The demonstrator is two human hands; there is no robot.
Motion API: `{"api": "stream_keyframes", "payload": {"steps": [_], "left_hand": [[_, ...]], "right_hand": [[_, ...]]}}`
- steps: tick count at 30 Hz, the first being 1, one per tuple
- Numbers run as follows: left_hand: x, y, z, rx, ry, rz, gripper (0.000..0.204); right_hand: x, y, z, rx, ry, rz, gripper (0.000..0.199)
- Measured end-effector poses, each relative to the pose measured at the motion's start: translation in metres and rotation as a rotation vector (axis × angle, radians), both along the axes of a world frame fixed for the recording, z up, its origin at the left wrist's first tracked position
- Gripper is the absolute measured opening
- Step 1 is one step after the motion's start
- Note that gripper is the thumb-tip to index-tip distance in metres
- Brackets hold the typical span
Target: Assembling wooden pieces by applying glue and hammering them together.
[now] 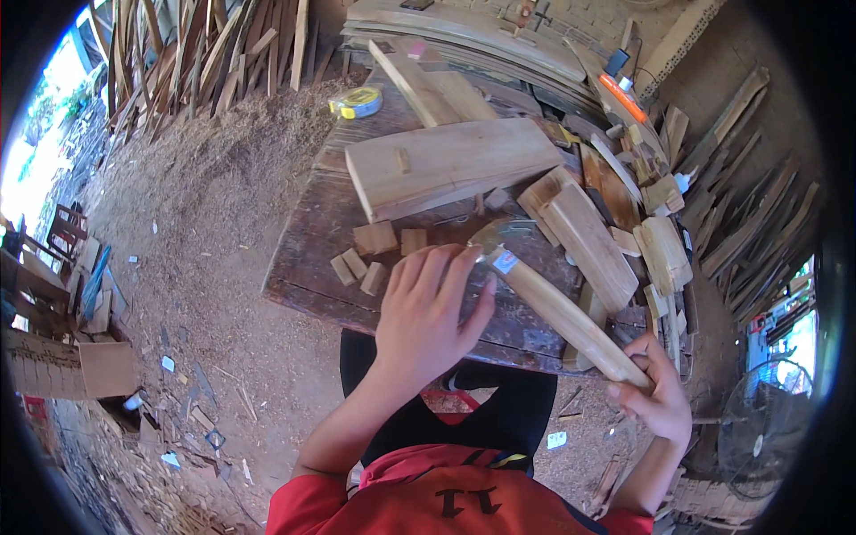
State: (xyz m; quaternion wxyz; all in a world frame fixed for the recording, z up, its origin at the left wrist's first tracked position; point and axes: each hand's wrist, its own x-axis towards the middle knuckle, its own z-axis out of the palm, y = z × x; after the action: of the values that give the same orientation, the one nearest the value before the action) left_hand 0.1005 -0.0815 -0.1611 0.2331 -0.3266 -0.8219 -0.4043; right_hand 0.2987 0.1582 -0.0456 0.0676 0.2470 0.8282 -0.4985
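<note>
A hammer (563,312) with a pale wooden handle lies slantwise over the near part of a worn wooden table (312,259). My right hand (658,392) is wrapped around the lower end of its handle. My left hand (428,308) has its fingers stretched out and its thumb apart, with the fingertips beside the hammer's metal head (489,235). Whether they touch the head, I cannot tell. Just beyond my left fingers lie several small wooden blocks (374,237). A large thick board (464,165) rests behind them, with a small wood piece standing out of its face.
A yellow tape measure (357,102) sits at the table's far left corner. Wooden blocks (590,241) and an orange tool (622,98) crowd the right side. Long planks (481,36) are stacked at the back. Sawdust (214,214) covers the floor; a fan (767,432) stands at right.
</note>
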Motion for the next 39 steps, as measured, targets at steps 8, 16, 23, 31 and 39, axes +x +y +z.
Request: {"api": "stream_keyframes", "payload": {"steps": [8,16,23,31,39], "left_hand": [[-0.001,-0.003,-0.002,0.041,-0.037,-0.053,0.043],[-0.004,-0.01,0.001,0.169,-0.016,-0.036,0.067],[-0.004,-0.016,-0.002,0.271,-0.053,-0.073,0.071],[-0.003,-0.019,-0.001,0.232,-0.086,-0.085,0.057],[-0.005,-0.01,0.007,0.171,-0.072,-0.107,0.053]], "right_hand": [[-0.01,-0.017,-0.018,-0.523,-0.16,0.02,0.028],[-0.011,-0.056,-0.021,-0.408,0.062,0.006,0.04],[-0.075,-0.078,-0.012,-0.516,0.395,-0.054,0.047],[-0.137,-0.094,-0.043,-0.566,0.285,-0.058,0.04],[-0.17,-0.082,-0.061,-0.536,0.373,-0.031,0.042]]}}
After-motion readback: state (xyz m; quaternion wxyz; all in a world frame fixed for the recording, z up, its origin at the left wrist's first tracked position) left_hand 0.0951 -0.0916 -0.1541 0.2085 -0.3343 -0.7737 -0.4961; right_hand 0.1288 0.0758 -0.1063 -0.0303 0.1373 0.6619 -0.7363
